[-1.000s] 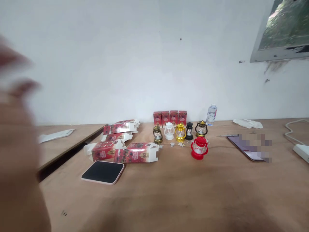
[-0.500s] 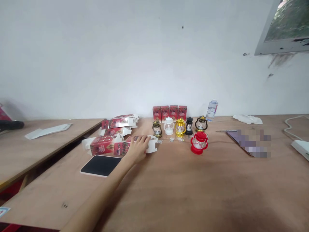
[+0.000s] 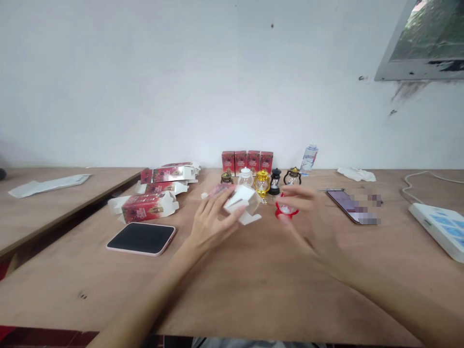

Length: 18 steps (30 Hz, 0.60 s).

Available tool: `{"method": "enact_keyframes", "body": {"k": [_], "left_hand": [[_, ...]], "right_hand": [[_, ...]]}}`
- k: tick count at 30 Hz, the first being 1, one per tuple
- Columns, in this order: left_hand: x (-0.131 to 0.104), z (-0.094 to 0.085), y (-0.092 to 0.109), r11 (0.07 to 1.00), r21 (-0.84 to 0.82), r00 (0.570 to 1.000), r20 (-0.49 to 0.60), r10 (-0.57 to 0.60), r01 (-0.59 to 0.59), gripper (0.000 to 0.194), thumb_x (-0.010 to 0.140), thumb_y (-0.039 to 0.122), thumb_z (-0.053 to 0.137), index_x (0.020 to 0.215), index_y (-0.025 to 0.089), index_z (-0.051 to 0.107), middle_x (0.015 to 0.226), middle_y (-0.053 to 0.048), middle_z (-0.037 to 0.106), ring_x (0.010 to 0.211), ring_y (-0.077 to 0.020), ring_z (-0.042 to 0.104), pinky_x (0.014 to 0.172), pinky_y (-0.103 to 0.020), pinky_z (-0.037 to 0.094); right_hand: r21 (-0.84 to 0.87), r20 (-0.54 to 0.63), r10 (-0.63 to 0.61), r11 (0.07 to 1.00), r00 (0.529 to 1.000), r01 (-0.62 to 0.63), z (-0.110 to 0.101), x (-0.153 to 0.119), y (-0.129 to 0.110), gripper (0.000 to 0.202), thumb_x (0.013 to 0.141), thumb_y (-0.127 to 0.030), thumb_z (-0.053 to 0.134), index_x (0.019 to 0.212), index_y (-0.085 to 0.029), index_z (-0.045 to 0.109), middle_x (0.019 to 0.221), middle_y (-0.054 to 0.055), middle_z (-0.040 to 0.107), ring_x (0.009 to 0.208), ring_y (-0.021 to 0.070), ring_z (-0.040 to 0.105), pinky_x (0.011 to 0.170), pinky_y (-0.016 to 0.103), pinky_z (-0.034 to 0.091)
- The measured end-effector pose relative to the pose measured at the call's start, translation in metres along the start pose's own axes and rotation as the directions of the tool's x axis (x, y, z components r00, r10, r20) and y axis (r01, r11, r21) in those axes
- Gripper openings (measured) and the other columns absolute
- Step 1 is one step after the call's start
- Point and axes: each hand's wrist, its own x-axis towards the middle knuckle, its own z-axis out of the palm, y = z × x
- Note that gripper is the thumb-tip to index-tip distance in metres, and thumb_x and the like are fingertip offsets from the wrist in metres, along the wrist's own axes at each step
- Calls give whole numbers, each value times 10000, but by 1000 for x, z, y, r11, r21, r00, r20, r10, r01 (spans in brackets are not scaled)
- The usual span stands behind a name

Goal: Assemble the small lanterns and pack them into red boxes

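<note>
My left hand (image 3: 210, 221) grips a small open cardboard box (image 3: 246, 198), red outside and white inside, raised off the table with its flaps towards the right. Smeared by motion, my right hand (image 3: 322, 227) has thumb and fingers apart around the near side of a red miniature lantern (image 3: 286, 211); whether it touches the lantern I cannot tell. Behind them stand a bronze lantern (image 3: 226, 177), a white lantern (image 3: 245, 177), a gold lantern (image 3: 261, 182), a black lantern (image 3: 275, 182) and a black-and-gold lantern (image 3: 293, 177), partly covered by hands and box.
Several closed red boxes (image 3: 240, 161) line the wall beside a water bottle (image 3: 309, 158). Open red boxes (image 3: 143, 209) lie left, behind a phone (image 3: 142, 238). A purple-screened device (image 3: 350, 207), a white tissue (image 3: 357, 174) and a white power strip (image 3: 437, 226) are right.
My left hand has picked the open box up off the table and turned its opening. My right hand has come in from the right to the red lantern. The view has shifted slightly.
</note>
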Motion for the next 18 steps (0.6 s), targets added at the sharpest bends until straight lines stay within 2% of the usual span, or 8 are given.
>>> {"method": "enact_keyframes", "body": {"k": [2,4,7,10,14,18], "left_hand": [[-2,0,7,998,-8,998,-25,64,-64,667,803,267,606,1359,381,256,1382,-108,448,1203,-248,508,916,-404,453],[-6,1,11,997,-17,997,-16,78,-79,616,795,264,608,1328,383,324,1364,-93,472,1202,-238,512,925,-402,453],[-13,3,14,994,-28,994,12,109,-109,529,789,269,610,1275,374,429,1318,-79,524,1183,-234,527,938,-401,445],[-18,6,15,981,-40,981,49,190,-188,433,806,271,603,1218,360,505,1259,-75,571,1150,-223,545,936,-391,449],[-19,7,16,971,-73,970,65,233,-228,412,805,221,611,1188,352,538,1209,-81,595,1140,-235,539,924,-403,459],[-18,7,14,969,-143,976,59,212,-201,410,806,224,592,1200,325,540,1223,-112,575,1189,-264,487,946,-444,435]], "right_hand": [[-22,45,5,1000,999,-4,15,-2,3,232,909,-225,467,1103,-231,594,1250,117,483,1131,246,508,921,441,483],[-9,58,21,1000,998,-20,31,-7,10,225,912,-206,438,1029,-220,630,1223,108,496,1096,238,533,918,438,490],[33,3,48,998,999,-48,49,-20,25,216,906,-195,444,909,-205,660,1169,103,535,1012,213,580,872,403,523],[7,-35,26,1000,999,-26,55,-33,37,178,878,-185,493,818,-208,659,1144,97,555,948,202,603,817,388,544],[-30,45,-8,1000,999,9,56,-42,48,147,851,-159,518,929,-221,626,1309,115,453,1028,226,575,884,443,516],[-10,155,37,999,987,-35,58,-44,53,261,839,-197,538,1100,-210,540,1375,154,370,1047,238,566,901,459,507]]}}
